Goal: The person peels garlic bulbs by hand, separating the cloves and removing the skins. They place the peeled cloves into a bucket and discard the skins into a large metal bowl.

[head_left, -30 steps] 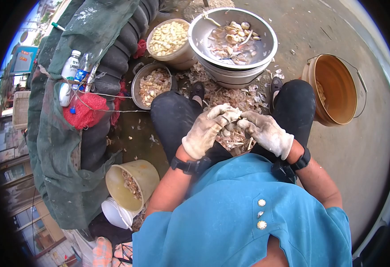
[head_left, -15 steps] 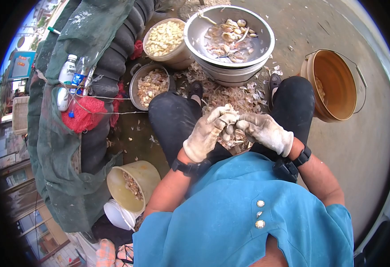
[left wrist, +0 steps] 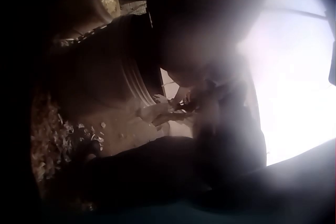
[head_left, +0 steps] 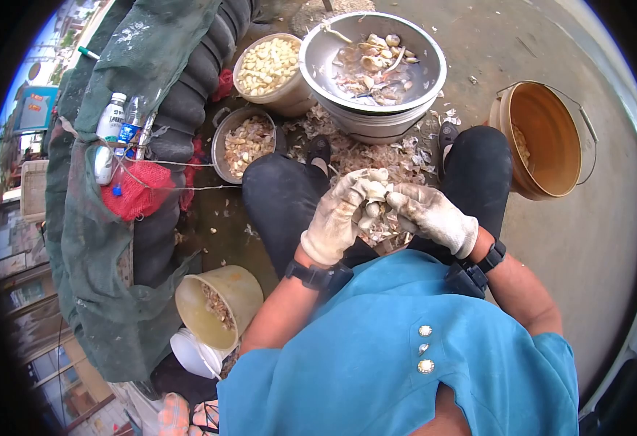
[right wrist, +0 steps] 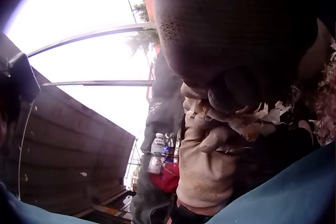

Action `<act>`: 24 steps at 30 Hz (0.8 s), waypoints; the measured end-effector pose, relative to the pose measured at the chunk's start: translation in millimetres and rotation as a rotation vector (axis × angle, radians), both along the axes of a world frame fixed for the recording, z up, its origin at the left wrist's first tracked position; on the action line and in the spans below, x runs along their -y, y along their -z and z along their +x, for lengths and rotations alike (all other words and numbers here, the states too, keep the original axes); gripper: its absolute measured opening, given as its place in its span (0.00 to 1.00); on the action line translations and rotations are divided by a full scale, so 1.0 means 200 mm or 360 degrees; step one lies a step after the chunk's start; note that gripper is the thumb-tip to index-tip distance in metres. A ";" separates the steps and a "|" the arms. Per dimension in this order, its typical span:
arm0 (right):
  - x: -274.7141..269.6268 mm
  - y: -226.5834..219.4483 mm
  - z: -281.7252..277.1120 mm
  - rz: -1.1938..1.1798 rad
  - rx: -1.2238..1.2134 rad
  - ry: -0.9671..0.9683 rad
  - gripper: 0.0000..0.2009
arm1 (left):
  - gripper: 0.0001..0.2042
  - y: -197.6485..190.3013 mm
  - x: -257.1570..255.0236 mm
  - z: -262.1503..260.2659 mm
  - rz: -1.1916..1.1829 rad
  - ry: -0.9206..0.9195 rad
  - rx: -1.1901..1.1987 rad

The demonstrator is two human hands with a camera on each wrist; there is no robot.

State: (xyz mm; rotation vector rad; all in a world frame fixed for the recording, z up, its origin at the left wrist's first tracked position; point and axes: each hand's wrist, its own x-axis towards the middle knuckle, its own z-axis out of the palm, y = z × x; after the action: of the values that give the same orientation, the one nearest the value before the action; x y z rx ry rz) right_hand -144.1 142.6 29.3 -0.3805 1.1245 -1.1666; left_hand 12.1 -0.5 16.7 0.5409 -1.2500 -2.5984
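Both hands wear dirty white gloves and meet over my lap between my knees. My left hand (head_left: 344, 207) grips a garlic bulb (head_left: 374, 193) with loose papery skin. The fingers of my right hand (head_left: 422, 206) pinch at the same bulb from the right. In the right wrist view the right glove (right wrist: 236, 35) fills the top, with the left glove (right wrist: 205, 174) below it and flakes of garlic skin (right wrist: 254, 116) between them. The left wrist view is dark and glared; only pale fingertips (left wrist: 157, 112) show.
Ahead stands a steel basin (head_left: 420, 91) with garlic and skins. Beside it are a bucket of peeled cloves (head_left: 269, 64) and a small pot (head_left: 246, 142). Skins litter the ground (head_left: 377, 154). An orange bucket (head_left: 544, 138) stands right, a yellow bucket (head_left: 217, 301) and bottles (head_left: 111, 120) left.
The left hand has turned the bulb slightly and lifted its fingers over it. The right hand's fingers stay at the bulb. Nothing else has moved.
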 end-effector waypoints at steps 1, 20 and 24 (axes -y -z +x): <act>0.00 -0.01 0.00 0.0003 -0.0012 -0.0004 0.19 | 0.24 0.00 0.00 0.01 0.0002 -0.0003 0.0007; 0.03 -0.03 0.00 -0.0295 -0.1013 -0.0003 0.16 | 0.16 0.09 0.06 0.00 0.0111 0.0087 -0.0019; 0.08 -0.15 0.00 0.0088 -0.0869 -0.0216 0.16 | 0.22 0.01 0.09 0.01 -0.0275 0.0217 0.0167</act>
State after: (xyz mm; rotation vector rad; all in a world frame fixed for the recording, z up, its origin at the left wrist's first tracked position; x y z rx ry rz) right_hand -143.8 127.0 59.5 -0.7501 1.5703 -0.9309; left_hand 14.1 -18.3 14.3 0.5843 -1.5795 -2.5648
